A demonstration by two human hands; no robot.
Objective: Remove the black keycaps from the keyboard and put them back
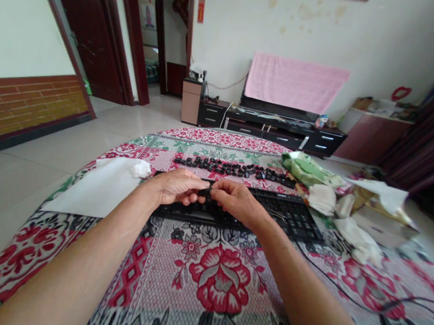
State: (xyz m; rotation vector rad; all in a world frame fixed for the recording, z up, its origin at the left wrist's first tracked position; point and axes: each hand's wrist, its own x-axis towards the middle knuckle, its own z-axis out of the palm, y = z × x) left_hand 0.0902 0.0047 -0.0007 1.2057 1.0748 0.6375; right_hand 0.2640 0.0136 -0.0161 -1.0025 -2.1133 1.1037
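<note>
A black keyboard [302, 222] lies across the table beneath both hands, and its key area behind the fingers is partly hidden. My left hand [179, 187] is closed with a small black keycap [205, 192] at its fingertips, just above the keyboard. Close beside it, my right hand [237, 202] pinches its thumb and finger together against the same keycap; whether it grips anything else is too small to tell. Behind the keyboard, several loose black keycaps [236, 170] are spread in a long band. A thin, pale, wire-like piece [277, 215] rests on the keyboard by my right wrist.
White paper [97, 186] with a crumpled tissue [141, 169] lies at left. On the right are a green cloth or bag [311, 172], crumpled tissues [358, 240] and an open box [383, 222]. A black cable [340, 288] runs rightward over the flowered tablecloth [174, 312].
</note>
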